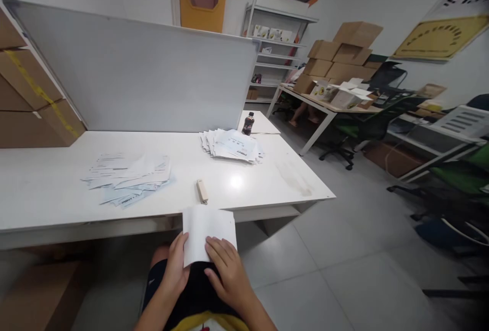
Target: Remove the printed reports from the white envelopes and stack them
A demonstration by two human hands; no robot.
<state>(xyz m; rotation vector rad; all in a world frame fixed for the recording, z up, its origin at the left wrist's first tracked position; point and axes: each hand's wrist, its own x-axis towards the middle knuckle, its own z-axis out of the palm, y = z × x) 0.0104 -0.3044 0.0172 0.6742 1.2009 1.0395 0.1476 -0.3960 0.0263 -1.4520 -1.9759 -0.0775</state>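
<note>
White folded paper rests over my lap at the table's front edge. My left hand grips its left side, with the thumb on top. My right hand lies on the paper's right part, fingers stretched out flat. Just beyond the paper, a beige stapler is on the white table. A spread stack of printed sheets lies on the left of the table, and another pile of papers sits towards the back right.
A dark bottle stands behind the right pile. A whiteboard rises along the table's back edge. Cardboard boxes are stacked at the left. On the right are another table with boxes and green office chairs. Part of a person's legs shows beneath that table.
</note>
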